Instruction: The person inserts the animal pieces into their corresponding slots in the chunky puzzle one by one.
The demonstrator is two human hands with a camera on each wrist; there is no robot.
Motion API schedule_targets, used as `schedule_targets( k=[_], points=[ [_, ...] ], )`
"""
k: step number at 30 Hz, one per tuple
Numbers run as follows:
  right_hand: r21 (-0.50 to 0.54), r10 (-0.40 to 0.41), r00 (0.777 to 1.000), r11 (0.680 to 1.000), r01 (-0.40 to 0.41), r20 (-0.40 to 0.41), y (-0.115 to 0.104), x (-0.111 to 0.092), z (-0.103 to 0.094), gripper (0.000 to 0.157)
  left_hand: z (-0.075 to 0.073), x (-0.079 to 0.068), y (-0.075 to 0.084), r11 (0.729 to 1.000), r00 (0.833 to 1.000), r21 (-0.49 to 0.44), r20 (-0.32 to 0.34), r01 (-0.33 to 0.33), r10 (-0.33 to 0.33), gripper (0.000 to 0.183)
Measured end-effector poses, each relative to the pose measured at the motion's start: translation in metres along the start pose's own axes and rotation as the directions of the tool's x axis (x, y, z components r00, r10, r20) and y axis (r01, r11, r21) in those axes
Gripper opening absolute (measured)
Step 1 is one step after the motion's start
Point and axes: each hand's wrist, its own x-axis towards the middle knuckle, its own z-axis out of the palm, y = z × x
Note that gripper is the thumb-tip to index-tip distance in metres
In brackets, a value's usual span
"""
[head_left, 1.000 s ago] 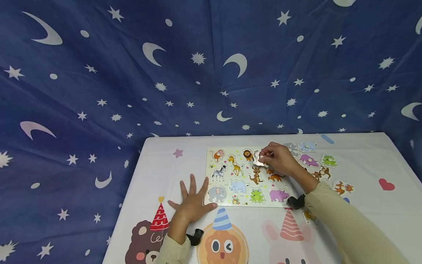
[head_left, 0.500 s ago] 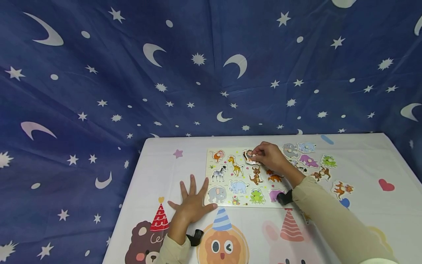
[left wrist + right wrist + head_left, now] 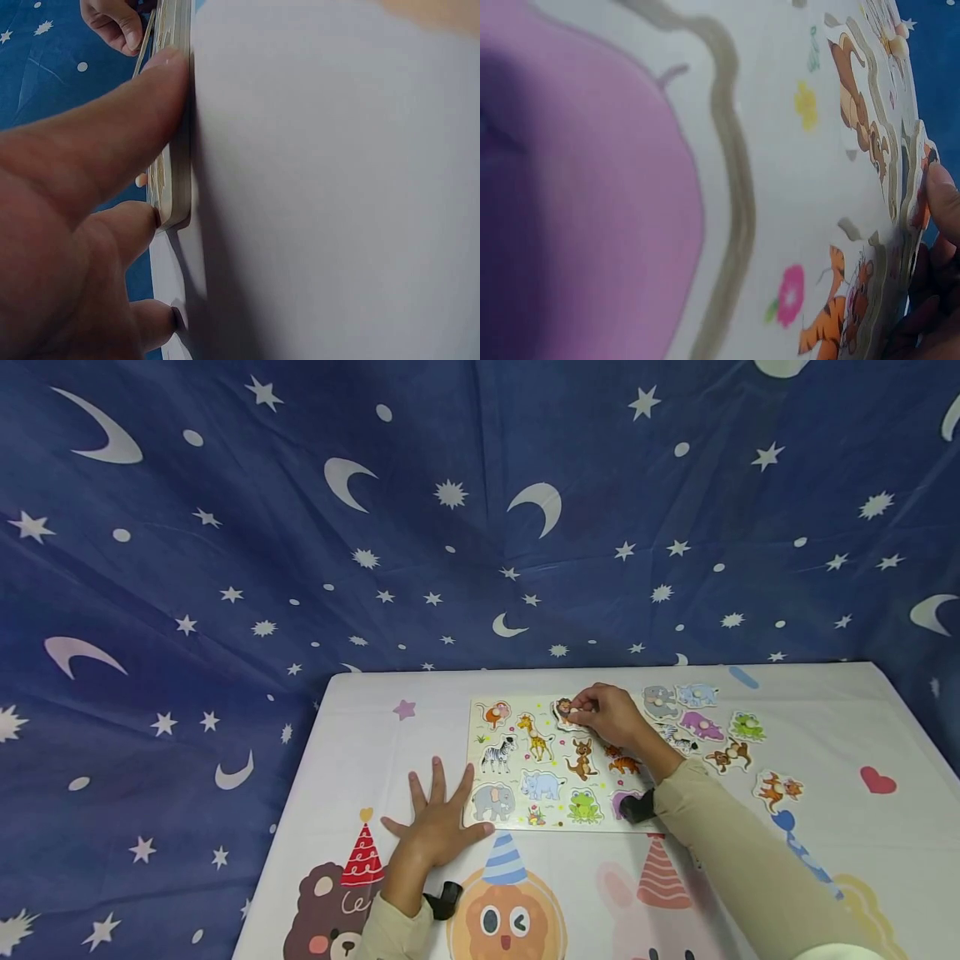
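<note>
An animal puzzle board (image 3: 525,702) lies on the table. At its upper middle, my right hand (image 3: 615,717) pinches a lion puzzle piece (image 3: 564,712) over the board's lion picture. The fingers partly hide this piece, so whether it sits flush there cannot be told. The right wrist view shows the thumb on the piece's (image 3: 922,180) face, with its edge raised. My left hand (image 3: 435,833) lies spread at the board's lower left corner. Up close in the left wrist view, the left thumb (image 3: 142,112) touches the board's thick edge (image 3: 180,165).
Right of the board lie several loose pieces: an elephant (image 3: 660,700), a rhino (image 3: 697,695), a hippo (image 3: 702,725), a frog (image 3: 748,726), a zebra (image 3: 681,740), a kangaroo (image 3: 728,756) and an orange animal piece (image 3: 777,789). A starry blue cloth (image 3: 450,568) hangs behind the table.
My right hand has moved left with the lion piece, from the board's upper right to over the lion picture. It has shifted only slightly in the last half second. The left hand stays put.
</note>
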Motion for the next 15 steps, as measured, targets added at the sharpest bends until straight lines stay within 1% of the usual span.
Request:
schedule_targets(
  k=[7,15],
  points=[
    [0.029,0.02,1.0,0.999,-0.02,-0.012,0.0025,0.0004,0.0018,0.017,0.0,0.0009,-0.0004,1.0,1.0,0.011,0.017,0.002,-0.003,0.095],
    [0.037,0.019,1.0,0.999,-0.019,-0.009,0.0034,0.0016,0.0046,0.015,0.0005,0.0016,-0.0008,1.0,1.0,0.018,0.026,0.007,-0.008,0.095]
  ],
)
